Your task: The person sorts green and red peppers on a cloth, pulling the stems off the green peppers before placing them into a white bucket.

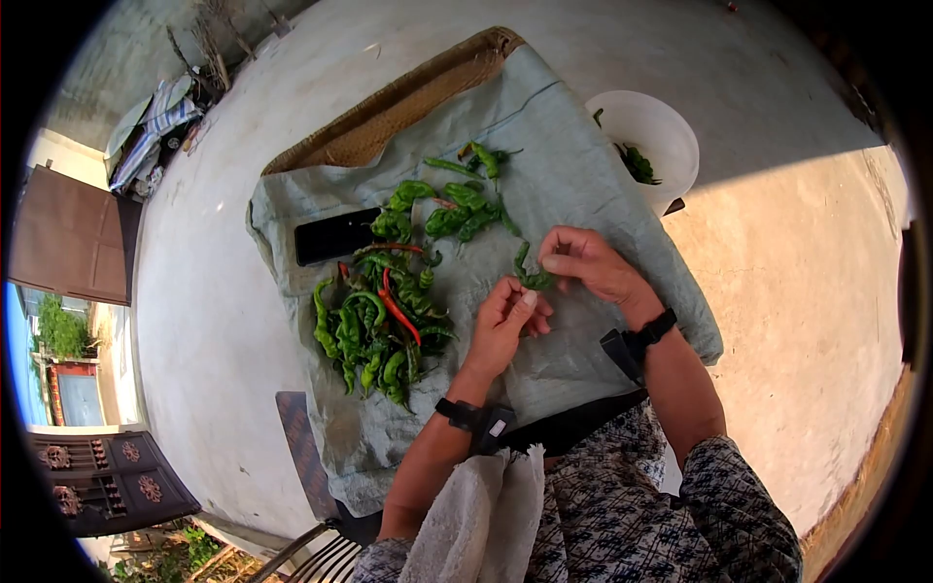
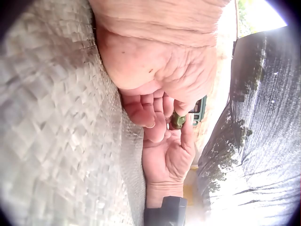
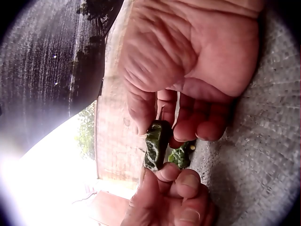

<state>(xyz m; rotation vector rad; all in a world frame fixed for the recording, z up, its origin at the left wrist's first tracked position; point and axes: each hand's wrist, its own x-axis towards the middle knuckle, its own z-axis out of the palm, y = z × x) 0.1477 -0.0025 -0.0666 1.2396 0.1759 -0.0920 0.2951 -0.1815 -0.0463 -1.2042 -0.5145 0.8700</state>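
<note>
A green pepper [image 1: 531,272] is held between the two hands above the grey-green sheet [image 1: 486,360]. My left hand [image 1: 504,323] pinches its lower end between thumb and fingers. My right hand [image 1: 595,268] has thumb and forefinger at the stem end; in the right wrist view they are on the dark green pepper [image 3: 157,145]. A second green piece [image 3: 180,155] shows beside it there; whether it is separate, I cannot tell. In the left wrist view a bit of pepper [image 2: 178,120] shows between the fingers.
A heap of green and red peppers [image 1: 374,335] lies left of the hands, with a smaller group of green peppers [image 1: 466,209] farther back. A black phone [image 1: 333,236] lies on the sheet. Beyond the right edge stands a white bucket [image 1: 671,136] holding some green peppers.
</note>
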